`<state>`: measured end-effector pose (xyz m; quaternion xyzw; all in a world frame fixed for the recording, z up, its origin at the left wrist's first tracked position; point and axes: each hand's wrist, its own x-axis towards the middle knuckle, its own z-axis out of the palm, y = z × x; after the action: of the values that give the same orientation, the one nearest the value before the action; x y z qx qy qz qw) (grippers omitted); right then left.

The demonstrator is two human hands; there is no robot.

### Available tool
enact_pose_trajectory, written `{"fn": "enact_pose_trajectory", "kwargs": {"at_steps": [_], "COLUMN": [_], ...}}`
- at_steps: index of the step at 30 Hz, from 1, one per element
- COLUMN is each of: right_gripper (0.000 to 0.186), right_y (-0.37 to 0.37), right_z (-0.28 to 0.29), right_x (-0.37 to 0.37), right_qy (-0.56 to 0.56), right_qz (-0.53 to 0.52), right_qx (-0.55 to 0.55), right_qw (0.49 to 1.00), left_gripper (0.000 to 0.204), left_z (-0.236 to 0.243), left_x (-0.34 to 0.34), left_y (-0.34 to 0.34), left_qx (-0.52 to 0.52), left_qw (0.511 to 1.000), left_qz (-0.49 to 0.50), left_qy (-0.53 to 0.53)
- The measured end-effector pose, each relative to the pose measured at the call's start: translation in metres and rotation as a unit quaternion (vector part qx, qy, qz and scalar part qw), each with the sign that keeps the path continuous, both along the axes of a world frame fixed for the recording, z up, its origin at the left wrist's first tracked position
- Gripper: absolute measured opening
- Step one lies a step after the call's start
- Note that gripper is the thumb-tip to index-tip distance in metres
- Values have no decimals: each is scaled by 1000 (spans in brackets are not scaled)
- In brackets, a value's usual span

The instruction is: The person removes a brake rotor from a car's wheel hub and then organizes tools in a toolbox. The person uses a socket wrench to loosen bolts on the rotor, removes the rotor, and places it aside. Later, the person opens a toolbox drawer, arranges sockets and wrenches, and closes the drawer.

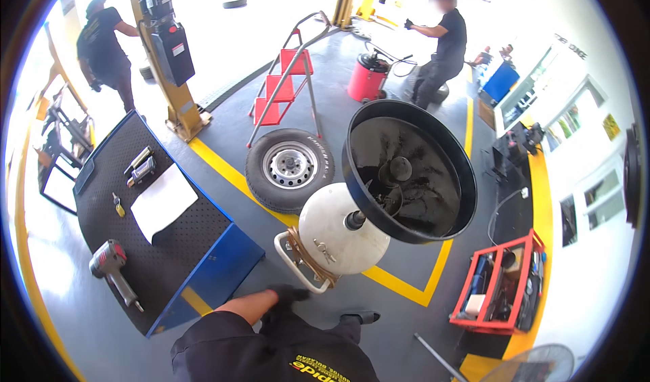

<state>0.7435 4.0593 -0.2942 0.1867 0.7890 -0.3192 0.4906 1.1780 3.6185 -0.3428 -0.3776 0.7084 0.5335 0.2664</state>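
My left hand (291, 295), in a dark glove, hangs in front of my body just below the white tubular handle (292, 268) of an oil drain tank. Its fingers do not show clearly, and I cannot make out whether they touch the handle. My right hand is out of sight. The drain tank (326, 228) has a round whitish top, with brown cord or hose wound beside the handle. Above it on a post sits a wide black drain pan (466, 209), its inside streaked with dark oil.
Left stands a blue workbench (220, 263) bearing an impact wrench (112, 267), paper (162, 203) and small tools. A wheel (290, 169) lies by a red step ladder (281, 87). Right is a red tool cart (501, 284); a fan (535, 365) stands nearby. Two people (440, 43) stand farther off.
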Motion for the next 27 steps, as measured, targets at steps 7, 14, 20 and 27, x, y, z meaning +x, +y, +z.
{"fn": "enact_pose_trajectory", "kwargs": {"at_steps": [7, 14, 20, 27], "right_gripper": [65, 62, 63, 57], "right_y": [-93, -287, -520, -601], "right_z": [3, -2, -23, -20], "right_x": [-208, -531, -664, -793], "right_qy": [-18, 62, -2, -67], "right_qz": [58, 127, 257, 244], "right_qx": [0, -116, -246, -118], "right_qw": [998, 983, 935, 960], "left_gripper": [75, 73, 74, 76], "left_z": [-53, -21, -20, -11], "left_x": [34, -269, -449, -603], "left_y": [106, 160, 68, -126], "left_qx": [-14, 4, -19, -85], "left_qw": [959, 953, 945, 951], "left_qz": [150, 271, 301, 256], "left_qy": [-240, -137, -126, -150]}}
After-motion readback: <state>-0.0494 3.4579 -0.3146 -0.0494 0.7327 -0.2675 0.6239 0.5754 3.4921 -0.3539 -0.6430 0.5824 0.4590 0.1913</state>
